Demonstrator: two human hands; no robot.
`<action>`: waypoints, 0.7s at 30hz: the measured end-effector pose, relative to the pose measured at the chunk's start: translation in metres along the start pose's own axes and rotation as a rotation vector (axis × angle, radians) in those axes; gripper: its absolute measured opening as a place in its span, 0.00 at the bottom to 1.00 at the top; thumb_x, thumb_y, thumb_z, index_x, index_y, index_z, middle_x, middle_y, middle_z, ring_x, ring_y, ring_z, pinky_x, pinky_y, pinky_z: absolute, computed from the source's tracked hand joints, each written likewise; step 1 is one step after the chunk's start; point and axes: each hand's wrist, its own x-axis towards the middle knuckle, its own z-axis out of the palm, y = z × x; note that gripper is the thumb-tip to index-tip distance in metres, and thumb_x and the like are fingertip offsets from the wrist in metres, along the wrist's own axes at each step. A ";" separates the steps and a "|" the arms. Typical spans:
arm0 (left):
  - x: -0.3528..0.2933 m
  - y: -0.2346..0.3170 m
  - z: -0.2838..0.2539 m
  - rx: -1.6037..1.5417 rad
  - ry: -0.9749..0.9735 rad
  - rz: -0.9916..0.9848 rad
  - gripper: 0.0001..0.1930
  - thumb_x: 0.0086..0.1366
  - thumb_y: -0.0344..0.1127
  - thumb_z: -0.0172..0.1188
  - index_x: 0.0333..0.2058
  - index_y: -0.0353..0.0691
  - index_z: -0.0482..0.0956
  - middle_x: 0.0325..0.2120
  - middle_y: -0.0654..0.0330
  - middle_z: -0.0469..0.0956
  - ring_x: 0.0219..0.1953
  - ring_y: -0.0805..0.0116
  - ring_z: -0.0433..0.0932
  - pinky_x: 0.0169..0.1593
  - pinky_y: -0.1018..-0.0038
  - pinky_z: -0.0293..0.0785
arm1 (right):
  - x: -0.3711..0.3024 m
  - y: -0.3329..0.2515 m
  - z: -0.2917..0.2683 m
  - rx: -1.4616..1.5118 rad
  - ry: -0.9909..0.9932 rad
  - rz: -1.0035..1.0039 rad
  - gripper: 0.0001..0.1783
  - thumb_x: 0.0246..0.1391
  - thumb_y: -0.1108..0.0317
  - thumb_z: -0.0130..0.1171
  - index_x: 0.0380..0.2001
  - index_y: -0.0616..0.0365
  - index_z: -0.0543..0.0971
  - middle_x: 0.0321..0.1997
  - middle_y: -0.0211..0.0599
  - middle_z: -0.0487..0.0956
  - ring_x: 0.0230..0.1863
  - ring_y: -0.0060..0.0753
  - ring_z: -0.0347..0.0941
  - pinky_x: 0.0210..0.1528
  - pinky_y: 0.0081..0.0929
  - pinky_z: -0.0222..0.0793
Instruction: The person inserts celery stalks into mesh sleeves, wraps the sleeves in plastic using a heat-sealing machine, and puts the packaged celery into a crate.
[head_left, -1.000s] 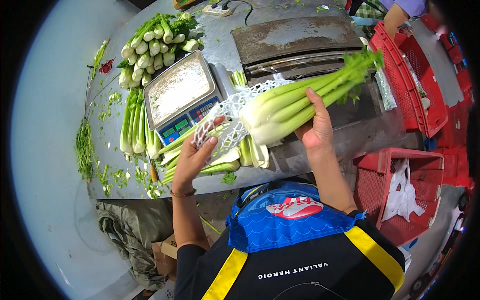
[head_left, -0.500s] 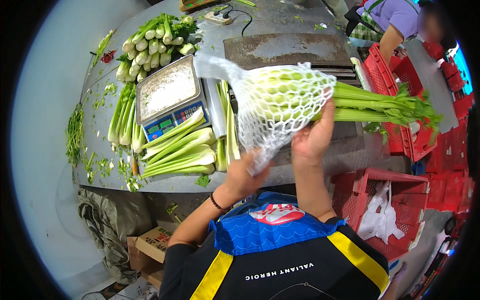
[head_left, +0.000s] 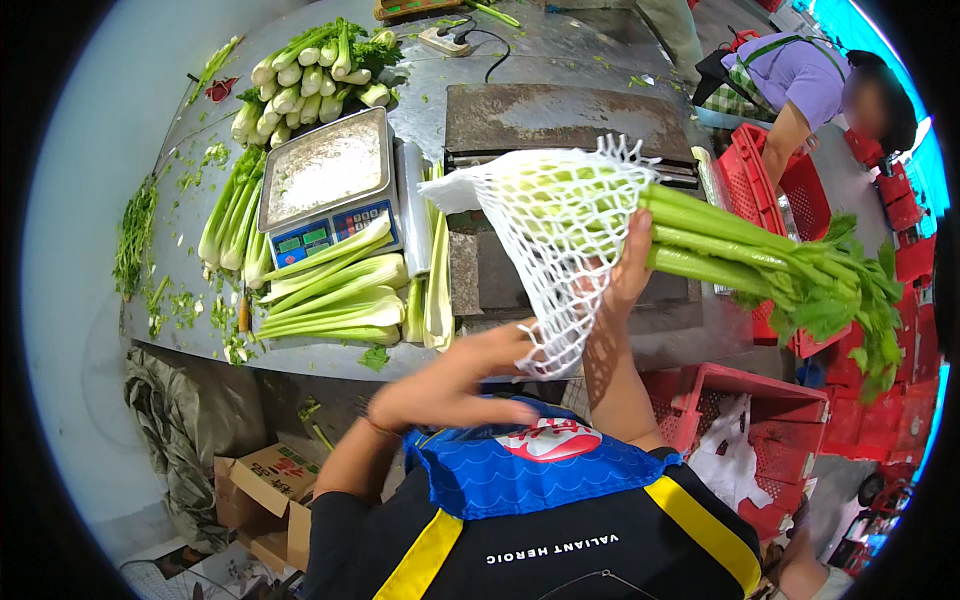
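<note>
A bunch of celery (head_left: 720, 225), its base inside a white foam mesh sleeve (head_left: 575, 235), is held over the table. My right hand (head_left: 622, 270) grips it from below, near where the bare stalks leave the mesh. The leafy tops hang toward the right. My left hand (head_left: 455, 385) is close to the sleeve's loose lower corner, thumb and fingers apart; its fingertips reach the mesh edge, and whether they touch it I cannot tell. Loose celery stalks (head_left: 345, 300) lie beside the scale (head_left: 325, 180) on the left.
More celery is piled on the metal table (head_left: 560, 50) at the far left. A power strip (head_left: 443, 40) with a cord sits at the back. Red crates (head_left: 700, 385) stand at the right, one holding a white bag (head_left: 722, 455). A person in purple (head_left: 790, 85) reaches into another crate.
My left hand has let go of the gathered mesh end, which now hangs spread out. The celery has tilted, its leafy tops moving lower.
</note>
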 end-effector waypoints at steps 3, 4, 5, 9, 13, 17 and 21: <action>-0.036 -0.035 -0.021 -1.044 0.082 -0.203 0.39 0.59 0.60 0.61 0.60 0.36 0.67 0.58 0.49 0.67 0.57 0.51 0.71 0.61 0.57 0.66 | -0.021 0.024 -0.023 0.027 0.012 0.124 0.39 0.59 0.41 0.49 0.63 0.60 0.61 0.58 0.47 0.70 0.54 0.45 0.71 0.58 0.44 0.68; -0.033 -0.051 -0.019 -0.958 0.256 -0.238 0.43 0.57 0.65 0.59 0.62 0.36 0.63 0.60 0.49 0.64 0.58 0.52 0.71 0.61 0.58 0.66 | -0.028 0.030 -0.023 0.086 -0.003 0.164 0.41 0.58 0.40 0.49 0.64 0.59 0.60 0.60 0.49 0.68 0.55 0.46 0.71 0.59 0.46 0.67; -0.028 -0.066 -0.012 -0.861 0.438 -0.281 0.47 0.56 0.69 0.56 0.64 0.37 0.59 0.63 0.49 0.61 0.58 0.52 0.70 0.61 0.59 0.66 | -0.038 0.038 -0.021 0.047 -0.068 0.135 0.39 0.57 0.45 0.53 0.64 0.58 0.59 0.60 0.46 0.67 0.57 0.42 0.68 0.60 0.43 0.65; 0.010 -0.049 -0.008 -1.025 1.007 0.189 0.44 0.59 0.62 0.59 0.64 0.39 0.58 0.59 0.53 0.68 0.58 0.56 0.71 0.61 0.60 0.67 | -0.043 0.032 -0.003 -0.341 -0.626 -0.106 0.44 0.50 0.57 0.68 0.64 0.56 0.56 0.63 0.39 0.62 0.63 0.36 0.59 0.64 0.35 0.55; -0.010 -0.052 -0.048 -0.974 1.070 0.298 0.32 0.64 0.48 0.57 0.62 0.38 0.61 0.57 0.49 0.70 0.56 0.53 0.72 0.60 0.58 0.69 | -0.039 -0.020 0.019 0.038 -0.575 0.181 0.51 0.39 0.51 0.76 0.63 0.49 0.59 0.68 0.54 0.59 0.59 0.46 0.69 0.61 0.41 0.66; -0.009 -0.027 -0.066 -0.985 0.913 0.546 0.35 0.63 0.50 0.57 0.62 0.36 0.59 0.56 0.49 0.70 0.57 0.54 0.71 0.62 0.57 0.67 | -0.037 -0.011 0.004 -0.114 -0.358 0.098 0.34 0.53 0.51 0.63 0.57 0.55 0.65 0.60 0.47 0.71 0.59 0.46 0.69 0.63 0.47 0.63; 0.030 -0.071 -0.023 -1.029 0.834 0.117 0.26 0.65 0.45 0.58 0.55 0.34 0.69 0.53 0.56 0.73 0.55 0.66 0.71 0.63 0.67 0.60 | -0.042 0.011 0.021 -0.086 -0.076 0.391 0.28 0.59 0.50 0.56 0.56 0.55 0.70 0.55 0.36 0.75 0.56 0.36 0.71 0.60 0.38 0.67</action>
